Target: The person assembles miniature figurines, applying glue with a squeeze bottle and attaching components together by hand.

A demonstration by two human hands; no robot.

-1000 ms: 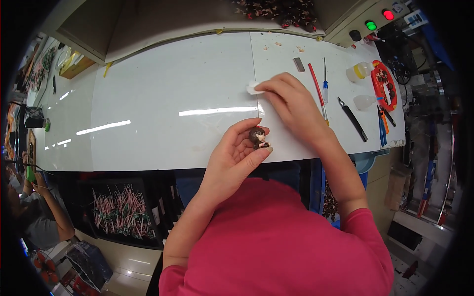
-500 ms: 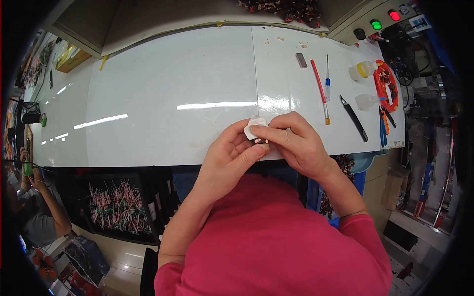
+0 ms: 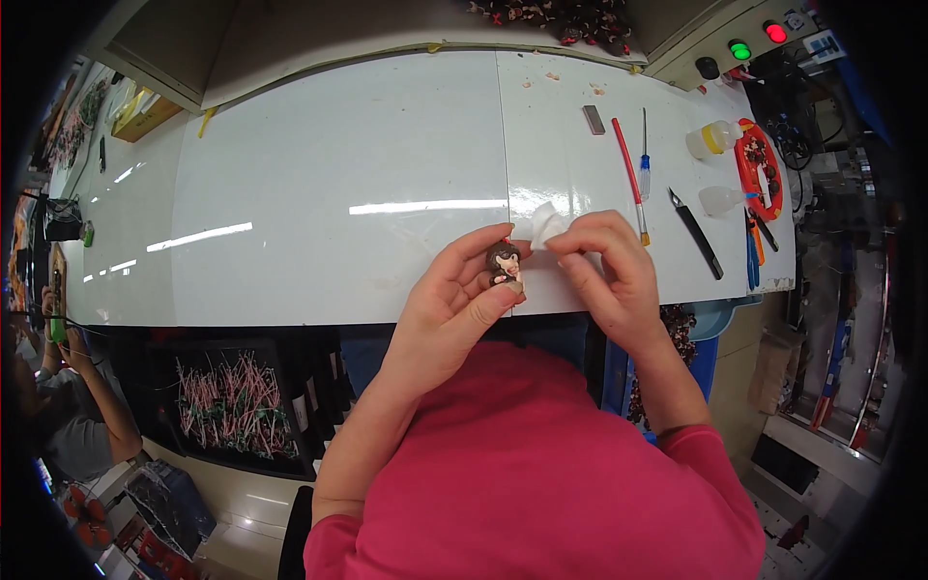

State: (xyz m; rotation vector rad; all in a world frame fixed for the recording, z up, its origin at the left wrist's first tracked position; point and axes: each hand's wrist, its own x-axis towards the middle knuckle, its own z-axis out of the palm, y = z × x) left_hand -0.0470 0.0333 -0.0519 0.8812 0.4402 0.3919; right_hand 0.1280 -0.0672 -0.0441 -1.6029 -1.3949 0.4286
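Between the thumb and fingers of my left hand (image 3: 454, 302) sits a small brown figurine (image 3: 505, 263) with a light face and a bit of red on top. It is held upright just above the table's front edge. My right hand (image 3: 611, 275) pinches a white piece of tissue (image 3: 548, 225) between thumb and forefinger. The tissue hangs beside the figurine, apart from it. Part of the figurine's lower body is covered by my left thumb.
On the white table (image 3: 338, 145) to the right lie a red-handled brush (image 3: 626, 164), a screwdriver (image 3: 645, 164), a craft knife (image 3: 694, 232) and a grey block (image 3: 593, 120). Beyond them stand two bottles (image 3: 713, 139) and a red tray (image 3: 759, 159). At far left another person's arm (image 3: 97, 396) shows.
My right hand has drawn the tissue off the figurine, moving it up and to the right. The figurine's face is now uncovered. My left hand keeps its place.
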